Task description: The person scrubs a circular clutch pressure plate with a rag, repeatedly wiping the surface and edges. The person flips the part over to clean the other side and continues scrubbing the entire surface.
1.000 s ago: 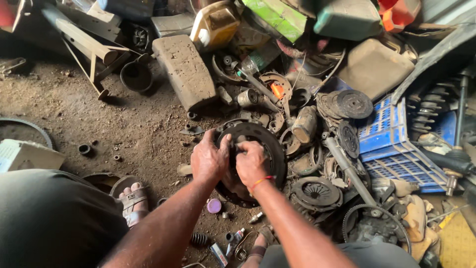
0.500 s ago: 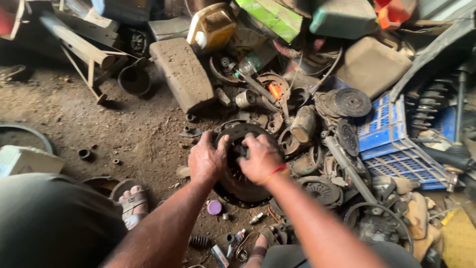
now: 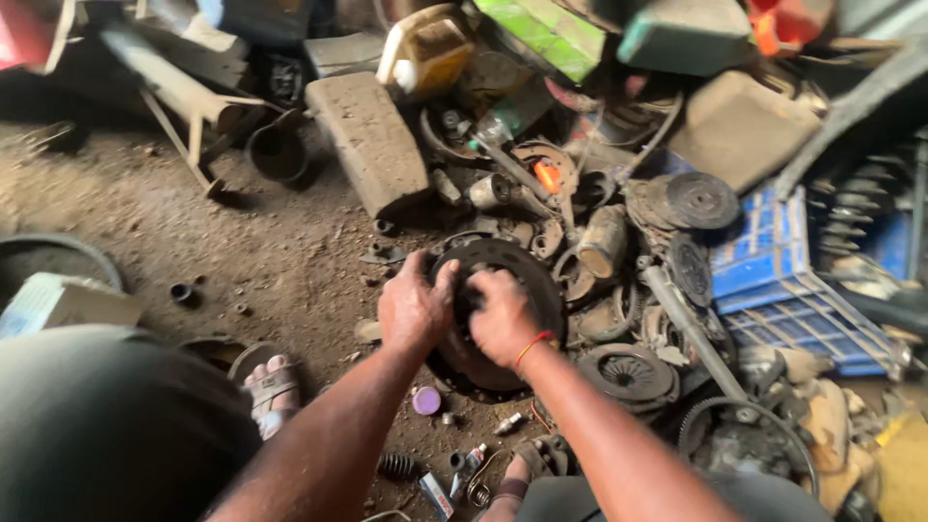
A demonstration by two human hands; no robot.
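A dark, greasy round clutch plate lies on the dirt floor in front of me. My left hand grips its left rim, fingers curled over the edge. My right hand, with an orange thread at the wrist, presses on the plate's middle, fingers closed on a part there that I cannot make out. Both hands cover most of the plate's near half.
A concrete block lies behind the plate. Heaped scrap parts, another clutch cover, a toothed ring and a blue crate fill the right. Small springs, bolts and a purple cap lie near my sandalled foot.
Both hands have stayed on the plate; the right hand has shifted a little over its middle. The camera view has tilted slightly.
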